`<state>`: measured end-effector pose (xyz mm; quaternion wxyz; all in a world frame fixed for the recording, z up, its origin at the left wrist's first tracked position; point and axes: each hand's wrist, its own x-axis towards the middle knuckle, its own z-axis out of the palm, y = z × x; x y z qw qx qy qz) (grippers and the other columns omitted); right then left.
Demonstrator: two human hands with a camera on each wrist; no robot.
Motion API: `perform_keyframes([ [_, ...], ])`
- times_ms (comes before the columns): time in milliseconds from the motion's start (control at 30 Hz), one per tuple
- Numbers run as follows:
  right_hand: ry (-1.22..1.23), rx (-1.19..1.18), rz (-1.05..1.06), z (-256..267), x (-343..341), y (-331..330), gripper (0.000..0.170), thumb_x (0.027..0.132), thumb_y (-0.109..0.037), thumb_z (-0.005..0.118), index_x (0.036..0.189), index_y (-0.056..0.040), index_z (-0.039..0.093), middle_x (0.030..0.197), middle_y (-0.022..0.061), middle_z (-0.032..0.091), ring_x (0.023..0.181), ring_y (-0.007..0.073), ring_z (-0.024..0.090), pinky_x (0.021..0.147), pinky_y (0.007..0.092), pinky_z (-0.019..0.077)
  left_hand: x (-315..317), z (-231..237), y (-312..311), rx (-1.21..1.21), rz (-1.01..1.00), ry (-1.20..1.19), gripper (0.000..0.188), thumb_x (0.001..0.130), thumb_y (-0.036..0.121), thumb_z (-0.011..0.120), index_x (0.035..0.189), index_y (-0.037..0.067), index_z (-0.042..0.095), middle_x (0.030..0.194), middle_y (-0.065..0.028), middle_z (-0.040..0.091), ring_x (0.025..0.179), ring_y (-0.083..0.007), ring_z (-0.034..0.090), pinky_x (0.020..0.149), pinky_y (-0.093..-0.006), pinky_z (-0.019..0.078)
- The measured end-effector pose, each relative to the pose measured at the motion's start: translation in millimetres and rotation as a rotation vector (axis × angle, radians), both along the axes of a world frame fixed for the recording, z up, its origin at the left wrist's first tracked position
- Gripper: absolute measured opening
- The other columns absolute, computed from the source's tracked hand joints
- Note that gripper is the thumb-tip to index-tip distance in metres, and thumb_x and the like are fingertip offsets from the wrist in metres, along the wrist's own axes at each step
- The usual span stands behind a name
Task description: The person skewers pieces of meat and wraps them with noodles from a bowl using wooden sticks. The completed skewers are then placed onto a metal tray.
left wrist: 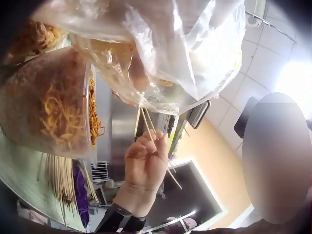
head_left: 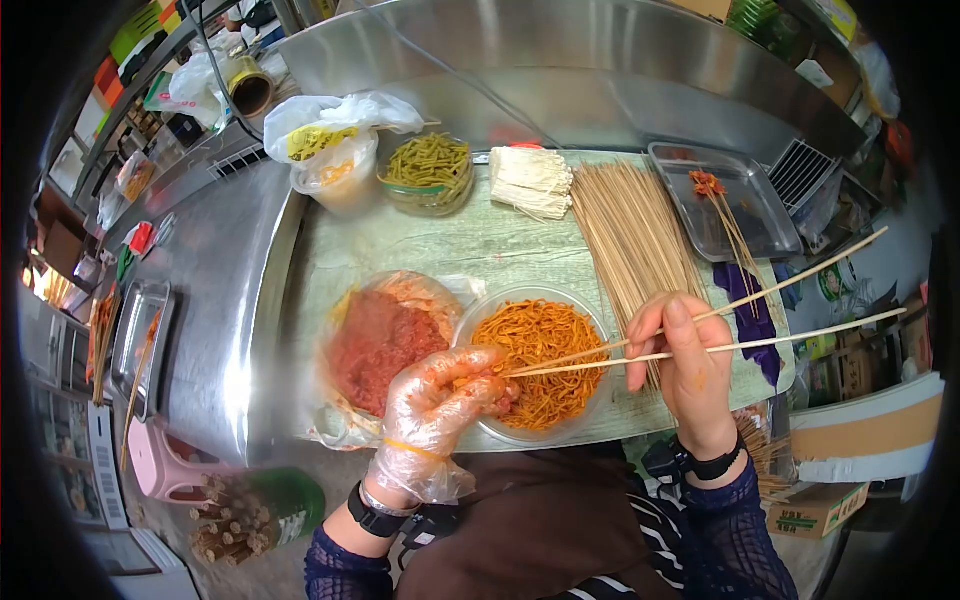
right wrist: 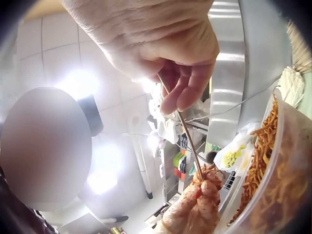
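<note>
My left hand, in a clear plastic glove with a yellow band at the wrist, pinches the tip ends of two bamboo skewers. Reddish bits cling to its fingertips; what sits on the tips is mostly hidden by the fingers. Farther up the same skewers, my bare right hand holds them between thumb and fingers, their long ends spreading apart to the right. Under the left fingertips are orange-brown seasoned shreds in a round clear tub. Left of it lies red minced meat in a plastic bag.
Bare skewers lie in a thick bundle beside a purple cloth. Behind are enoki mushrooms, a bowl of green beans and a bagged tub. A metal tray at right bears filled skewers.
</note>
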<state>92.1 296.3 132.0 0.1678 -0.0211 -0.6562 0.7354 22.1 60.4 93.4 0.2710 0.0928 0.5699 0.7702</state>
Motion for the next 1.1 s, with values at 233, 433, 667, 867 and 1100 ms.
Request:
perform_keyframes([
  [233,0.046,-0.028,0.055,-5,-12,-2,0.037,0.1,-0.026,0.04,0.083,0.0019,0.056,0.074,0.0091,0.058,0.055,0.0121,0.057,0.054,0.0215,0.0453,-1,1,-6,0.247,0.032,-0.23,0.028,0.092,0.011,0.056,0.114,-0.006,0.056,0.102,-0.0139,0.063,0.089,-0.0217,0.064,0.08,-0.0323,0.0536],
  [433,0.119,-0.068,0.087,-12,-13,-4,0.038,0.101,-0.027,0.037,0.083,0.0023,0.054,0.076,0.0115,0.057,0.053,0.0134,0.057,0.051,0.0218,0.0468,-3,-9,-19,0.384,0.025,-0.294,0.028,0.092,0.007,0.054,0.118,-0.004,0.053,0.106,-0.0142,0.061,0.1,-0.024,0.06,0.087,-0.0348,0.0513],
  [667,0.288,0.007,0.012,-12,2,-30,0.046,0.099,-0.035,0.038,0.083,0.0035,0.054,0.078,0.0166,0.056,0.054,0.0178,0.06,0.051,0.0251,0.0484,-12,-9,-14,0.598,0.251,-0.246,0.029,0.092,0.004,0.053,0.12,-0.005,0.051,0.115,-0.0169,0.056,0.107,-0.0273,0.057,0.096,-0.0371,0.0482],
  [867,0.336,0.166,-0.008,-17,-1,-45,0.046,0.099,-0.038,0.037,0.083,0.0009,0.057,0.078,0.0143,0.058,0.058,0.0158,0.06,0.055,0.0262,0.0483,-13,-14,-12,0.68,0.289,-0.256,0.033,0.091,0.005,0.054,0.123,-0.004,0.048,0.117,-0.0167,0.054,0.108,-0.0274,0.055,0.094,-0.0374,0.0487],
  [1100,0.527,0.604,0.015,-11,-2,-58,0.041,0.099,-0.035,0.037,0.082,-0.0033,0.057,0.071,0.0114,0.06,0.057,0.0171,0.06,0.05,0.0267,0.0481,-13,-13,-8,0.617,0.391,-0.155,0.032,0.09,0.006,0.056,0.121,-0.004,0.051,0.114,-0.0148,0.056,0.103,-0.0257,0.058,0.092,-0.0365,0.0492],
])
